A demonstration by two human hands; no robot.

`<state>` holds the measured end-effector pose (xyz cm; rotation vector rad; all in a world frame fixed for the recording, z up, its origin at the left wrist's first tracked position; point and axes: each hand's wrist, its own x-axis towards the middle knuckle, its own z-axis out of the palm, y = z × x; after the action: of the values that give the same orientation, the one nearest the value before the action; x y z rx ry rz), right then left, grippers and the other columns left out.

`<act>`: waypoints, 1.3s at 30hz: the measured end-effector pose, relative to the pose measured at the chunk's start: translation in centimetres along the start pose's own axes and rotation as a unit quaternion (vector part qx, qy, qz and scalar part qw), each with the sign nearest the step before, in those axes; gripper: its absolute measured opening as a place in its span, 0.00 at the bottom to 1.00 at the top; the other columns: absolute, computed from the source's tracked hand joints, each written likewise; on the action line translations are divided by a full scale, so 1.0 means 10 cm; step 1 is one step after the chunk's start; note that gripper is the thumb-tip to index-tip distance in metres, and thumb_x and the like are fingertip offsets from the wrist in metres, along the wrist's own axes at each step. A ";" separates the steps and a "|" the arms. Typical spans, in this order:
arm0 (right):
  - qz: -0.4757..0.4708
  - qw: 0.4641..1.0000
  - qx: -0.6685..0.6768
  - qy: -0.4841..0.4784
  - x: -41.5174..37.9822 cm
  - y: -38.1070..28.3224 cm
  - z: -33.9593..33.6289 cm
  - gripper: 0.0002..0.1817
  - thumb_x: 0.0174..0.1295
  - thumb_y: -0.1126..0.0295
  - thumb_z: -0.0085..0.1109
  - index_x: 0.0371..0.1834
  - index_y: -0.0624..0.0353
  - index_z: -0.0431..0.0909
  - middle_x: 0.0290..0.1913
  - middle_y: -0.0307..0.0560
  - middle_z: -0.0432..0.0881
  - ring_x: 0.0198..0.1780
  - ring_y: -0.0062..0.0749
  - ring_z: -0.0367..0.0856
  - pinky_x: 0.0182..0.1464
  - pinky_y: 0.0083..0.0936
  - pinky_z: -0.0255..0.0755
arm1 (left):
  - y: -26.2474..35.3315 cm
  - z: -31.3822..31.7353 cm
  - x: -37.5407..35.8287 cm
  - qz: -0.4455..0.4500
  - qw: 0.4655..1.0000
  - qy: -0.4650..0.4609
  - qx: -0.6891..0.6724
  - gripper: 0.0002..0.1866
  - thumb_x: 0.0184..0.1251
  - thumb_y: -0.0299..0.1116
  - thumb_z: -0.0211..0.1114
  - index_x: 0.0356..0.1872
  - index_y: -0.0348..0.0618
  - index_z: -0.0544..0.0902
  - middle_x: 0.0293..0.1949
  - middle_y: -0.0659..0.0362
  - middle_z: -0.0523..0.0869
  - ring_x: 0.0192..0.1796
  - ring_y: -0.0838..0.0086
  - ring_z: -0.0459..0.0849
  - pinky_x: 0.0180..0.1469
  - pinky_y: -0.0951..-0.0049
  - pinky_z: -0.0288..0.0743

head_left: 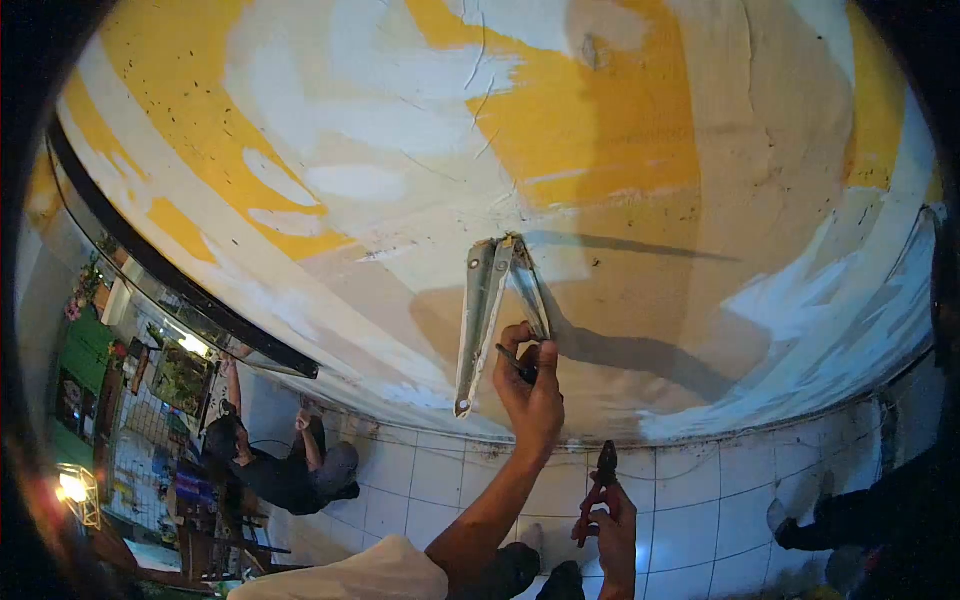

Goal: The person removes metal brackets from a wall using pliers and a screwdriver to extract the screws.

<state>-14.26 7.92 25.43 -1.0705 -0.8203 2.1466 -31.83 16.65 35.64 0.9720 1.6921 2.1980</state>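
Note:
A metal bracket (482,320) with two arms hangs from the painted wall (620,130), joined at its top end. My left hand (532,400) is raised to the lower end of its shorter right arm, fingertips right at the metal. Its fingers are closed around a small, thin dark object (518,364), whose kind I cannot tell. Lower down and to the right, my right hand (612,530) grips pliers (606,470) by their red handles. The dark jaws point up toward the foot of the wall.
White floor tiles (690,475) run along the wall's base. On the left a person (290,455) in dark clothes crouches near the wall, beside wooden furniture (225,535) and a lit lamp (75,487). Another person's dark-clothed leg (850,520) shows at the right. A black strip (190,285) edges the wall.

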 end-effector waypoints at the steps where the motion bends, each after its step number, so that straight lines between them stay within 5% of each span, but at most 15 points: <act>1: 0.008 1.000 -0.005 0.004 -0.06 -0.14 0.06 0.27 0.47 0.84 0.46 0.55 0.63 0.70 0.31 0.45 0.76 0.17 0.31 0.77 0.16 0.26 0.75 | 0.01 0.02 -0.02 -0.003 1.000 0.000 -0.004 0.13 0.70 0.38 0.64 0.46 0.43 0.73 0.24 0.69 0.72 0.20 0.90 0.62 0.17 0.83 0.52; 6: -0.007 1.000 0.004 0.015 -0.03 -0.09 0.07 0.26 0.47 0.85 0.46 0.54 0.63 0.69 0.30 0.45 0.75 0.17 0.32 0.77 0.16 0.25 0.75 | -0.05 -0.01 -0.02 -0.009 0.999 0.011 0.038 0.12 0.69 0.36 0.65 0.45 0.43 0.74 0.30 0.67 0.74 0.22 0.89 0.63 0.19 0.85 0.57; 12: -0.006 1.000 0.017 0.010 -0.05 -0.10 0.11 0.24 0.48 0.85 0.47 0.53 0.63 0.70 0.30 0.45 0.75 0.18 0.33 0.78 0.16 0.26 0.76 | 0.26 -0.36 0.16 0.109 0.980 -0.053 0.156 0.13 0.64 0.26 0.67 0.48 0.41 0.75 0.45 0.62 0.76 0.32 0.86 0.72 0.24 0.86 0.64; 13: -0.010 1.000 0.012 0.005 -0.09 -0.19 0.15 0.24 0.48 0.85 0.47 0.52 0.63 0.70 0.30 0.45 0.75 0.18 0.33 0.78 0.16 0.26 0.76 | 0.25 -0.46 0.25 0.112 0.975 -0.010 0.194 0.15 0.61 0.26 0.70 0.47 0.39 0.76 0.49 0.58 0.77 0.35 0.85 0.74 0.26 0.85 0.67; 17: -0.041 0.998 0.039 -0.016 -0.01 -0.05 0.04 0.23 0.49 0.86 0.46 0.52 0.63 0.69 0.30 0.45 0.75 0.18 0.34 0.79 0.14 0.26 0.74 | 0.81 -0.36 0.58 0.376 0.904 0.019 0.204 0.18 0.58 0.26 0.73 0.48 0.38 0.79 0.46 0.56 0.81 0.31 0.79 0.79 0.31 0.82 0.74; 22: -0.019 0.999 0.038 -0.013 0.05 -0.01 0.04 0.24 0.47 0.86 0.46 0.52 0.63 0.70 0.30 0.45 0.75 0.17 0.35 0.79 0.14 0.27 0.73 | 1.08 -0.35 0.99 0.529 0.792 -0.084 0.294 0.17 0.46 0.25 0.77 0.41 0.42 0.88 0.41 0.55 0.87 0.32 0.73 0.85 0.33 0.75 0.79; 32: -0.016 0.998 0.055 -0.022 0.17 -0.09 0.02 0.22 0.47 0.85 0.45 0.49 0.63 0.71 0.30 0.46 0.74 0.17 0.35 0.78 0.14 0.28 0.73 | 1.20 -0.32 1.00 0.518 0.785 -0.103 0.324 0.16 0.44 0.25 0.76 0.38 0.42 0.88 0.37 0.55 0.89 0.36 0.70 0.88 0.36 0.75 0.82; 39: -0.011 0.996 0.068 -0.049 0.23 -0.12 -0.02 0.20 0.51 0.84 0.47 0.50 0.62 0.71 0.29 0.44 0.74 0.18 0.32 0.78 0.17 0.27 0.73 | 1.14 -0.40 1.08 0.535 0.763 -0.111 0.346 0.09 0.51 0.24 0.67 0.35 0.42 0.88 0.35 0.54 0.89 0.37 0.66 0.88 0.38 0.72 0.81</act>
<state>-14.91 10.44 25.16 -0.8886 -0.7143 2.2156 -39.88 15.53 49.65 2.8368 2.1316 1.6232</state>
